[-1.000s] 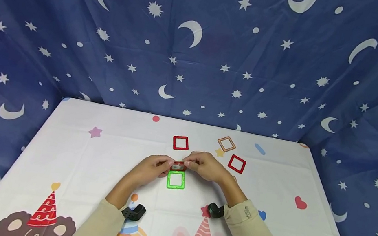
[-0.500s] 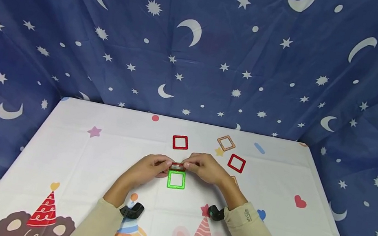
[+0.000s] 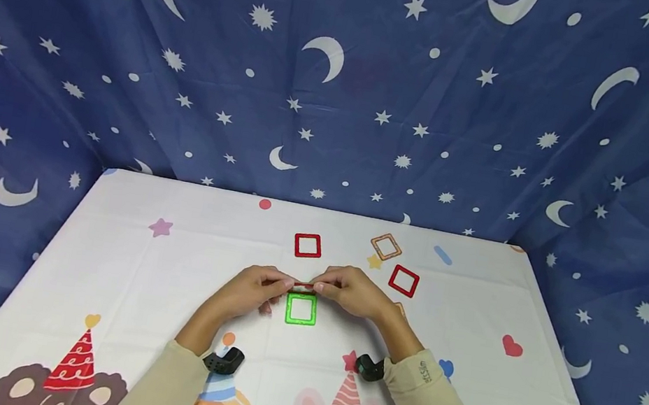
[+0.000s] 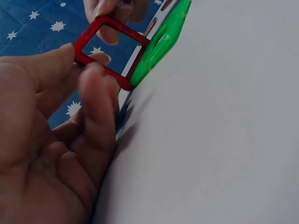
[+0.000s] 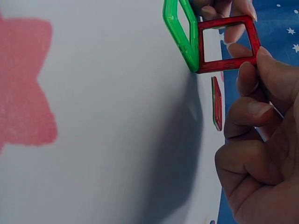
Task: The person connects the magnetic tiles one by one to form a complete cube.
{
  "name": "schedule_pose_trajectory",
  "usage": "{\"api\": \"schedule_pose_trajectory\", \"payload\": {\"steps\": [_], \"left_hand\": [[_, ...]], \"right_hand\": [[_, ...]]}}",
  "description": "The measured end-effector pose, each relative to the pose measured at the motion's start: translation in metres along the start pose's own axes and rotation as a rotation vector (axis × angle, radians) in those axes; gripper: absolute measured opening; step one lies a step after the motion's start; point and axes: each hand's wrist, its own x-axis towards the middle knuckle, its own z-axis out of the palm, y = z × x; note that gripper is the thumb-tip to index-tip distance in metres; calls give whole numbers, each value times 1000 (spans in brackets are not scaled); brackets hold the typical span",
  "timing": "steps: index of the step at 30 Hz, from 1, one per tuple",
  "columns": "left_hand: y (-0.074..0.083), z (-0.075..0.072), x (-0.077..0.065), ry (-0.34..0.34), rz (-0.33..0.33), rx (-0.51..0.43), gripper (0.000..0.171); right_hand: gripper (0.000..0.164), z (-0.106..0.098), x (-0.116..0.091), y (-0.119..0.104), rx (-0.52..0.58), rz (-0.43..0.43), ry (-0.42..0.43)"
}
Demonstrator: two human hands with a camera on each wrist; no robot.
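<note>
Between my two hands stands a red square magnetic tile [image 3: 303,285], an open frame seen nearly edge-on in the head view. My left hand [image 3: 250,290] pinches its left upper corner between thumb and fingers. The opposite corner is pinched by my right hand [image 3: 355,292], whose other fingers curl in below, as the right wrist view shows. The lower edge of the red tile [image 5: 224,66] meets the far edge of a green square magnetic tile [image 3: 299,322], which lies on the table nearer to me. Fingertips hide both upper corners in the head view.
Beyond my hands lies another red tile [image 3: 307,255]. To the right are a further red tile [image 3: 409,270] and an orange tile [image 3: 396,242]. Part of one more orange tile [image 3: 400,307] shows beside my right wrist. A starry blue curtain [image 3: 348,135] hangs behind the table.
The held red tile has tipped from leaning, with its face showing, to nearly edge-on in the head view. Both hands have shifted only slightly, and the green tile stays in place.
</note>
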Motion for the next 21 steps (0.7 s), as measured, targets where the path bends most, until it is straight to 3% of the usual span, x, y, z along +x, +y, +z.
{"api": "schedule_pose_trajectory", "payload": {"steps": [11,21], "left_hand": [[-1,-1,-1,54,16,203,35],[-5,-1,0,64,19,199,32]], "right_hand": [[20,0,-1,-2,-2,27,-4],[20,-5,4,-6,91,110,2]]}}
